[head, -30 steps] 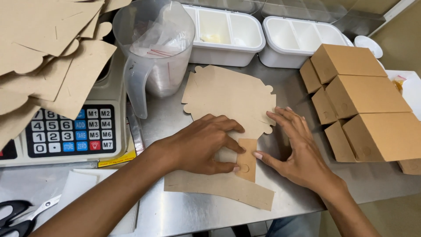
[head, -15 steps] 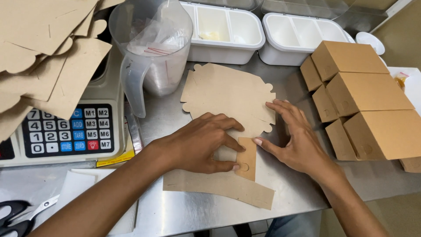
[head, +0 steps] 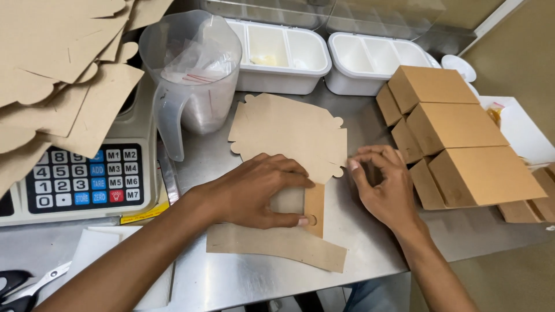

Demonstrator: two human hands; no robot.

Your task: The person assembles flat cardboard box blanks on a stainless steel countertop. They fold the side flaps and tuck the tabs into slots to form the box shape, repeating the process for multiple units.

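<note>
A flat die-cut kraft cardboard box blank [head: 289, 138] lies on the stainless steel table [head: 243, 277], near the middle of the front edge, its scalloped upper panel spread toward the back and a long lower flap reaching almost to the front edge. The left hand [head: 260, 193] presses flat on the blank's middle, fingers spread fairly wide, the thumb tip beside a small folded tab [head: 315, 209] with a notch cut in it. The right hand [head: 384, 188] sits just to the right of the blank, fingers curled loosely inward and gripping nothing, fingertips close to the blank's scalloped right edge.

Just right of that hand, at the table's right side, stand several folded kraft boxes [head: 457, 150] packed together in a row. Behind the blank, along the back edge, are two white divided plastic containers [head: 324, 55]. To the blank's left stands a clear plastic measuring jug [head: 193, 75] with plastic bags inside, touching an electronic weighing scale [head: 81, 179] whose keypad faces forward. A stack of more flat kraft blanks [head: 58, 75] rests on the scale. Scissors [head: 23, 286] lie at the front left corner
</note>
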